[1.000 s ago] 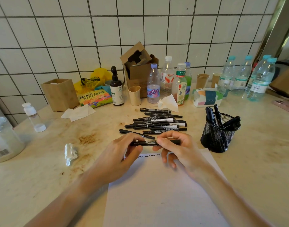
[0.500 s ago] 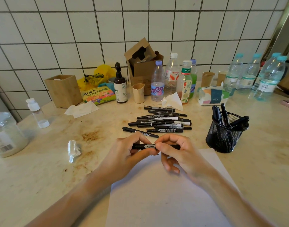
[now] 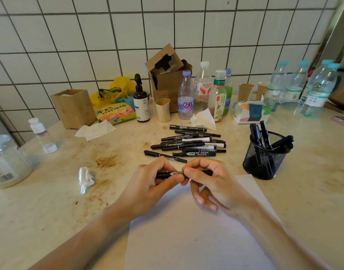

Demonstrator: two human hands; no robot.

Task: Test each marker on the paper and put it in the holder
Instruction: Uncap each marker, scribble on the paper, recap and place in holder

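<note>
One black marker [image 3: 176, 174] lies level between your two hands, held just above the far edge of the white paper sheet [image 3: 196, 236]. Your left hand [image 3: 150, 184] curls thumb and fingers round its left half; your right hand [image 3: 208, 179] pinches its right half with thumb and forefinger, the lower fingers hanging loose over the sheet. The label on the barrel shows in the gap between the two grips. Whether a cap is on either end cannot be told, since the hands cover both.

Just beyond your hands, the pile of loose markers [image 3: 188, 144] rests on the marble counter [image 3: 50, 201], the markers mostly lying left to right and overlapping. To the right of the pile, near the sheet's far right corner, stands the black mesh holder [image 3: 264, 160] with several markers upright or leaning in it.

Further out: a crumpled tissue [image 3: 86, 179] left of your left hand, a brown stain [image 3: 107, 161] beside it, a tissue pack [image 3: 252, 112] behind the holder, and drink bottles [image 3: 203, 92] and a torn cardboard box [image 3: 168, 75] along the tiled wall [image 3: 89, 45].
</note>
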